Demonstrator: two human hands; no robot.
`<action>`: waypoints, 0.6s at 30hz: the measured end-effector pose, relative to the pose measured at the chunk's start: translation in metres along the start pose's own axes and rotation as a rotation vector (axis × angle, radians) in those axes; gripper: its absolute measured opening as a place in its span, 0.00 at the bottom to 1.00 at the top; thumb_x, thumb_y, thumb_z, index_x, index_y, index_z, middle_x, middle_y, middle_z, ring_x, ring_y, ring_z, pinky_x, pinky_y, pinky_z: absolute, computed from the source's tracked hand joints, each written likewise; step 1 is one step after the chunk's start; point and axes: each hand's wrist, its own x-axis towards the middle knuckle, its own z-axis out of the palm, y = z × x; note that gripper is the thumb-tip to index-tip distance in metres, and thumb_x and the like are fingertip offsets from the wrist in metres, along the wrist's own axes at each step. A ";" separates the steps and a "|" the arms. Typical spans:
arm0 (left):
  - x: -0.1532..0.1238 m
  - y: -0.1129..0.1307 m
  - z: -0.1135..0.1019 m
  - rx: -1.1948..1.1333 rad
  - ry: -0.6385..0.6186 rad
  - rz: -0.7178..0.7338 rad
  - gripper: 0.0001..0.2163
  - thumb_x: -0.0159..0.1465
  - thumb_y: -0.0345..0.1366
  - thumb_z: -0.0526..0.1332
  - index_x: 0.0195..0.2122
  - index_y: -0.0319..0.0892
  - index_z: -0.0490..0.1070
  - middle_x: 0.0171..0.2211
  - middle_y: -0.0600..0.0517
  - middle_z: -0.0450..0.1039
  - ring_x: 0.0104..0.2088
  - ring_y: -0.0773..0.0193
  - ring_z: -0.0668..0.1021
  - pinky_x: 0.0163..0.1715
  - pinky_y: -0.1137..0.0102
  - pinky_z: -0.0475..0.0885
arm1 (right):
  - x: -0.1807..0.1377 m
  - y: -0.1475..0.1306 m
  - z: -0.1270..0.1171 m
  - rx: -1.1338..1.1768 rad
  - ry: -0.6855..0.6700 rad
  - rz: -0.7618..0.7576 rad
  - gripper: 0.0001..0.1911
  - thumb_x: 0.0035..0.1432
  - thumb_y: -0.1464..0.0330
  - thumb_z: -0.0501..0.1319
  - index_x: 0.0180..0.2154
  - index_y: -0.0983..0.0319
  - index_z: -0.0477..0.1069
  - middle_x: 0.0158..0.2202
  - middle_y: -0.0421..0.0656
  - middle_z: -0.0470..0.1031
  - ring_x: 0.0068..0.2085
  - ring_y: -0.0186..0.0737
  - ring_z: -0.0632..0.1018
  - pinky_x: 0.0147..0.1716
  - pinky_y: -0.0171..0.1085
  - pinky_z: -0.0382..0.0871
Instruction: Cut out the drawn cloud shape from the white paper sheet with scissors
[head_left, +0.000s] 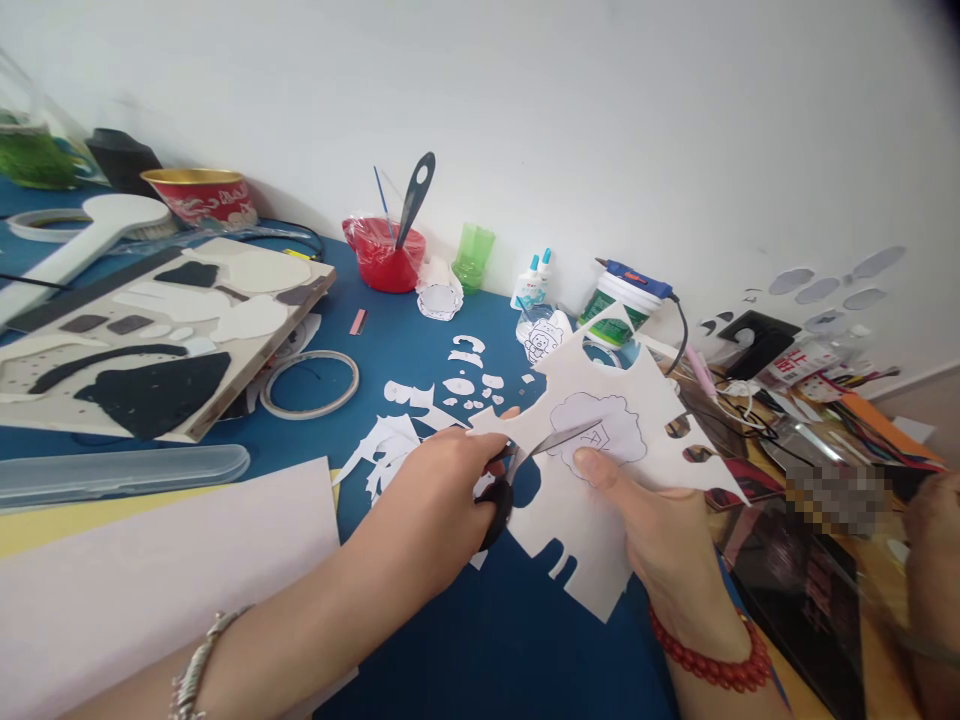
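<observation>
My left hand [450, 490] is closed round the black handles of a pair of scissors [562, 437]. The blades point right, with one lying over a sheet of white paper [577, 530] beside a pencil-drawn scalloped outline [622, 425]. Several notches and holes have been cut from the sheet's edges. Gripping that sheet from the right, my right hand [652, 510] has its thumb on top near the drawing, while its fingers are hidden underneath. Loose paper cut-outs [459, 385] and curled scraps [386, 450] lie on the blue table just beyond my left hand.
A board with grey, black and white cut shapes [247, 318] stands left, near a tape roll [311, 385]. Against the wall are a red cup [386, 255], glue bottles [530, 280] and a white-green tub [619, 310]. Another person's hand [934, 560] shows at the right edge.
</observation>
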 end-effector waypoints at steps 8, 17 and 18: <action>0.001 -0.004 0.003 0.011 0.005 0.000 0.10 0.54 0.26 0.56 0.33 0.44 0.73 0.33 0.50 0.76 0.32 0.59 0.74 0.28 0.71 0.65 | -0.001 -0.001 0.000 0.040 -0.018 0.006 0.18 0.43 0.60 0.75 0.37 0.61 0.80 0.41 0.46 0.79 0.49 0.55 0.77 0.54 0.53 0.70; 0.003 -0.004 0.004 0.005 0.023 -0.005 0.10 0.53 0.25 0.57 0.32 0.44 0.73 0.31 0.50 0.75 0.29 0.61 0.73 0.26 0.72 0.64 | -0.002 -0.003 0.001 0.021 0.010 0.030 0.15 0.43 0.59 0.75 0.32 0.60 0.81 0.37 0.45 0.80 0.49 0.56 0.77 0.55 0.54 0.69; 0.003 -0.004 0.004 0.009 0.024 -0.003 0.10 0.53 0.25 0.57 0.32 0.44 0.74 0.31 0.50 0.75 0.29 0.61 0.73 0.26 0.72 0.64 | -0.003 -0.004 0.001 0.018 0.014 0.038 0.15 0.42 0.60 0.75 0.33 0.60 0.81 0.38 0.45 0.80 0.48 0.55 0.77 0.54 0.53 0.70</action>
